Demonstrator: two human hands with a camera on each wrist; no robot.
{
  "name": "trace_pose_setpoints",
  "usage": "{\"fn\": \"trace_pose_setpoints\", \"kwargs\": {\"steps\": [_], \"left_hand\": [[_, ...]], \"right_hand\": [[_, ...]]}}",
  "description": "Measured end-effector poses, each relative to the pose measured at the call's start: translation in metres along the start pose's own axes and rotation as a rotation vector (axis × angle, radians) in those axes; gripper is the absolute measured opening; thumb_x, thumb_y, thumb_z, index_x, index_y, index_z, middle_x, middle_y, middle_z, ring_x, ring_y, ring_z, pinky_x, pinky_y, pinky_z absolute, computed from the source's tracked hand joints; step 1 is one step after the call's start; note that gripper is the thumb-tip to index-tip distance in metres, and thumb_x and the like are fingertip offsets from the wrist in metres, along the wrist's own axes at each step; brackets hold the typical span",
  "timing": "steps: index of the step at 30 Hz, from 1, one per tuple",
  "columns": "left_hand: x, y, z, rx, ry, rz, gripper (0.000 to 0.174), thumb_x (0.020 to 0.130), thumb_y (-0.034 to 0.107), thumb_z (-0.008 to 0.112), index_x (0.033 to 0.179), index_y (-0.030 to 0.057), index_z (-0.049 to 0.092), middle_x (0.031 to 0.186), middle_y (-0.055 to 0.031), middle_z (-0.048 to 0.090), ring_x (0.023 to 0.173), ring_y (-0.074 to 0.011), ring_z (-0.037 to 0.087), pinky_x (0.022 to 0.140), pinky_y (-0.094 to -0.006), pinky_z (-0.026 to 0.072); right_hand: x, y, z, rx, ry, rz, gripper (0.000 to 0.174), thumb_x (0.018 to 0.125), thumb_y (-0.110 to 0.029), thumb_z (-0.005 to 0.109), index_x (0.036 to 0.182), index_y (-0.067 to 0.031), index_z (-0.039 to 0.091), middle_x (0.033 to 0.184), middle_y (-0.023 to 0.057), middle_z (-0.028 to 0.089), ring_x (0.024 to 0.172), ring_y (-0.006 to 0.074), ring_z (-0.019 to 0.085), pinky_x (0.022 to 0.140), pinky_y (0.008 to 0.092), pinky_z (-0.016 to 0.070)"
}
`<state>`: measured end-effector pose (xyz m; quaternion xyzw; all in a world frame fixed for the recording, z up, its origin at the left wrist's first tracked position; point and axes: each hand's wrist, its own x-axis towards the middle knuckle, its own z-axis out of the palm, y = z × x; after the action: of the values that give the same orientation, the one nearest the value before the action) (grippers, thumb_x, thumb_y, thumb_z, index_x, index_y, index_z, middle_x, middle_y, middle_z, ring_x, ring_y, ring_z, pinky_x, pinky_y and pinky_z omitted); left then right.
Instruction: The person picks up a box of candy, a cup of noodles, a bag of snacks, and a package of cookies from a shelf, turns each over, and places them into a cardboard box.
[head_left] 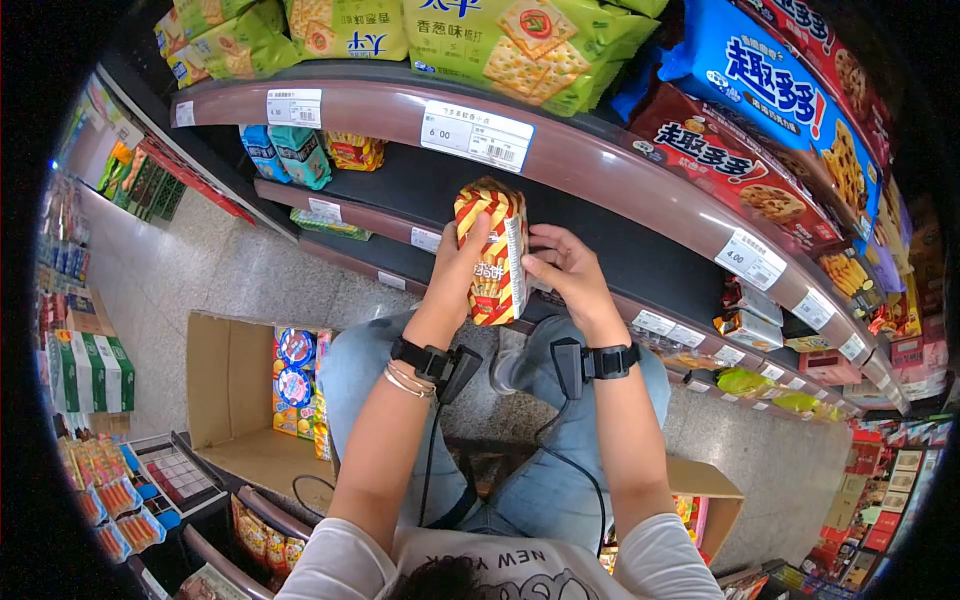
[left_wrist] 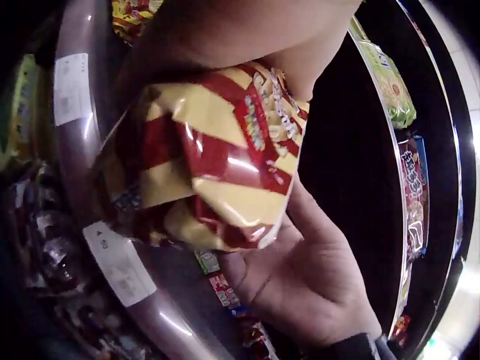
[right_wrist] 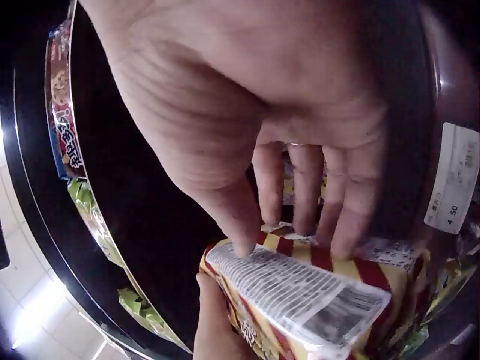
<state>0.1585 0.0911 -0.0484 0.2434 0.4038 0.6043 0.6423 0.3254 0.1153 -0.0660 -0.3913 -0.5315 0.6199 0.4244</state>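
A red-and-cream striped snack packet [head_left: 492, 255] is upright between the two hands in the head view, over the lower shelf. My left hand [head_left: 458, 268] grips its left side, the thumb along the front; the other left fingers are hidden behind it. The right hand [head_left: 570, 268] is at the packet's right side, fingers loosely bent. In the right wrist view, the right thumb and fingertips touch the packet [right_wrist: 379, 281] around its white printed label. The left wrist view shows the packet [left_wrist: 225, 161] close up, with the right palm [left_wrist: 307, 277] beside it.
Green cracker bags [head_left: 525, 50] line the upper shelf, with red and blue cookie packs [head_left: 745, 180] to the right. Small packets [head_left: 290, 155] stand at the lower shelf's left. An open cardboard box [head_left: 230, 400] with colourful packs is beside the left knee; another box [head_left: 715, 480] is at right.
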Motion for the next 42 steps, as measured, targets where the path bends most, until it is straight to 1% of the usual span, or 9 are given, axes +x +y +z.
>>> {"fn": "trace_pose_setpoints", "kwargs": {"steps": [4,7,12,15,17,22,31,37,42], "left_hand": [[0.002,-0.003,-0.001,-0.01,-0.061,-0.046,0.048,0.09,0.041,0.055,0.116,0.0005,0.05,0.106,-0.0067,0.059,0.091,-0.0115,0.058,0.079,-0.0256,0.0473],[0.002,-0.002,-0.001,0.089,-0.062,-0.016,0.046,0.093,0.042,0.051,0.115,0.0007,0.053,0.104,-0.006,0.06,0.091,-0.0108,0.058,0.08,-0.0251,0.0461],[0.008,-0.009,-0.006,0.166,-0.001,0.097,0.047,0.094,0.041,0.048,0.117,-0.0004,0.052,0.104,-0.0072,0.059,0.096,-0.0114,0.055,0.084,-0.0274,0.0439],[0.004,-0.008,0.001,0.26,0.01,0.152,0.048,0.093,0.041,0.05,0.118,0.0005,0.051,0.107,-0.0079,0.058,0.099,-0.0125,0.054,0.086,-0.0283,0.0427],[0.005,-0.008,-0.001,0.361,0.052,0.162,0.049,0.093,0.042,0.051,0.119,0.001,0.051,0.107,-0.0077,0.059,0.099,-0.0124,0.054,0.087,-0.0281,0.0426],[0.009,-0.001,-0.004,0.278,0.073,0.184,0.045,0.094,0.041,0.049,0.113,0.0006,0.054,0.103,-0.0059,0.059,0.093,-0.0102,0.053,0.083,-0.0258,0.0428],[0.011,-0.009,-0.008,0.263,0.063,0.177,0.049,0.094,0.045,0.046,0.114,0.0007,0.052,0.101,-0.0061,0.059,0.092,-0.0096,0.053,0.082,-0.0256,0.0432],[0.004,-0.001,-0.004,0.152,-0.036,0.106,0.05,0.091,0.042,0.055,0.115,-0.0015,0.051,0.105,-0.0078,0.06,0.094,-0.0103,0.056,0.081,-0.0256,0.0455],[-0.002,0.006,-0.014,-0.011,-0.108,-0.033,0.042,0.084,0.028,0.067,0.11,-0.0003,0.05,0.104,-0.008,0.06,0.091,-0.011,0.059,0.078,-0.0252,0.0475]], "right_hand": [[-0.004,-0.004,0.003,0.179,-0.119,0.235,0.071,0.073,-0.025,0.078,0.127,0.0019,0.042,0.114,0.0117,0.057,0.103,0.0182,0.055,0.092,0.0301,0.0417],[-0.006,-0.001,0.007,0.155,-0.126,0.16,0.072,0.072,-0.025,0.078,0.127,0.0026,0.042,0.115,0.0112,0.057,0.104,0.0175,0.054,0.092,0.03,0.0417],[-0.002,0.005,0.011,0.045,0.013,0.069,0.06,0.074,-0.013,0.077,0.12,-0.0013,0.04,0.109,0.0096,0.058,0.099,0.0149,0.058,0.086,0.0288,0.0471],[0.0,0.005,0.013,0.043,0.045,0.075,0.058,0.076,-0.013,0.075,0.121,-0.0003,0.041,0.107,0.0106,0.058,0.096,0.015,0.059,0.083,0.0281,0.0483],[-0.003,-0.001,0.011,0.052,-0.007,0.068,0.055,0.077,-0.013,0.074,0.12,-0.0006,0.042,0.106,0.0108,0.058,0.096,0.015,0.059,0.081,0.0276,0.0492],[-0.01,-0.015,0.005,0.082,-0.063,0.053,0.041,0.079,-0.015,0.072,0.111,-0.0013,0.051,0.102,0.0102,0.06,0.09,0.0142,0.06,0.077,0.0271,0.0509],[-0.009,-0.011,0.001,0.116,-0.073,0.069,0.036,0.08,-0.014,0.071,0.108,-0.0009,0.054,0.101,0.0078,0.06,0.089,0.0126,0.06,0.073,0.0254,0.0523],[-0.007,-0.009,-0.002,0.03,0.027,0.029,0.03,0.084,-0.009,0.065,0.11,0.0018,0.054,0.103,0.0102,0.061,0.087,0.0128,0.061,0.071,0.0251,0.0517],[-0.008,0.001,0.008,0.019,0.15,0.027,0.022,0.086,-0.006,0.061,0.106,0.0034,0.057,0.095,0.0094,0.063,0.083,0.0127,0.061,0.071,0.0247,0.051]]}}
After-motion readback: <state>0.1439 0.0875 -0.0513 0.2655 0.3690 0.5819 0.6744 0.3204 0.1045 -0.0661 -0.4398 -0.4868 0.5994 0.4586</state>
